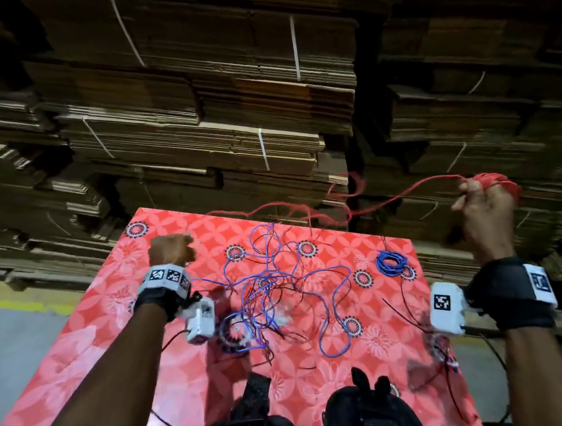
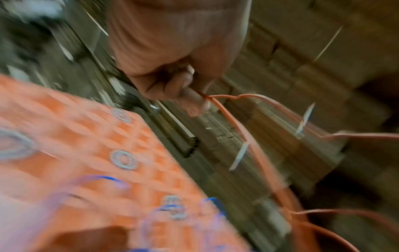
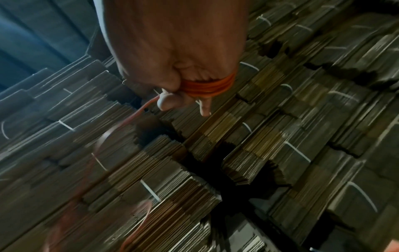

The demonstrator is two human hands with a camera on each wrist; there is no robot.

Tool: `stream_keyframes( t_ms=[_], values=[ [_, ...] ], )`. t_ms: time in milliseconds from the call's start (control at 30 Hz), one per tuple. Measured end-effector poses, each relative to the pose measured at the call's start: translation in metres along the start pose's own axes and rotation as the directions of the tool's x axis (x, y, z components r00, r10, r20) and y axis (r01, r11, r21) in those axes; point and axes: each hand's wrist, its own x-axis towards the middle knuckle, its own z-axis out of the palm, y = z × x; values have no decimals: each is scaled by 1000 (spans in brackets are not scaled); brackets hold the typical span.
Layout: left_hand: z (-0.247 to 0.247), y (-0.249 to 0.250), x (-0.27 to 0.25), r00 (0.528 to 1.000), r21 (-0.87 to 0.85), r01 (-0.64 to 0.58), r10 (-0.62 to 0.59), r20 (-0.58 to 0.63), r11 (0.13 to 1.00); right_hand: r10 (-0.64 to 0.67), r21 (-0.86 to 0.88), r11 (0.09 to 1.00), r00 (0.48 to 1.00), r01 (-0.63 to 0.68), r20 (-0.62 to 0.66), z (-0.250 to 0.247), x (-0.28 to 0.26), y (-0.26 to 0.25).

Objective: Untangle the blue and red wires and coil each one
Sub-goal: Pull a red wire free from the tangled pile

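Observation:
My right hand (image 1: 482, 202) is raised at the right, beyond the table, with red wire (image 1: 494, 182) wound in several turns round its fingers (image 3: 207, 87). From that coil a loose red strand (image 1: 400, 195) runs left through the air to my left hand (image 1: 170, 248), which pinches it (image 2: 205, 97) above the table's far left part. A tangle of blue wire (image 1: 278, 281) mixed with thin dark wires lies in the middle of the table. A small finished blue coil (image 1: 392, 262) rests at the right.
The table wears a red flowered cloth (image 1: 96, 331). Stacks of flattened cardboard (image 1: 230, 115) tied with white straps rise right behind it. A black bag (image 1: 358, 416) sits at the near edge. Grey floor with a yellow line (image 1: 15, 304) shows at the left.

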Motion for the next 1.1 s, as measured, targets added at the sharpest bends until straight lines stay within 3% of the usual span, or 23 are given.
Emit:
stream_keyframes(
  t_ms=[67,167,267,467,600,667,800,933,1033,1100],
  values=[
    [-8,-22,7,998,67,58,-57,-6,996,6,-10,1000,1000,-6,5,-6,3,3],
    [-2,-39,7,1000,137,21,-22,3,990,-21,-64,998,996,27,88,0,-5,-2],
    [11,-35,2,994,175,-96,84,74,980,-47,-74,996,989,58,139,18,-14,-6],
    [30,7,-30,948,345,-317,305,91,883,-62,-57,995,965,79,255,49,-28,-6],
    [43,36,-52,885,344,-456,460,76,821,-77,-26,996,951,89,301,62,-36,-15],
    [51,50,-62,824,274,-561,560,89,781,-91,1,995,941,95,326,67,-41,-19],
    [70,84,-96,645,-57,-749,746,166,661,-116,43,993,921,108,371,77,-50,-30],
    [88,114,-141,578,-431,-604,741,343,671,-139,52,990,909,129,393,84,-54,-36],
    [94,117,-155,518,-521,-510,727,450,685,-120,63,993,915,104,385,83,-53,-37],
    [91,113,-153,524,-527,-507,729,440,683,-110,73,993,920,89,377,76,-51,-37]
  ],
)
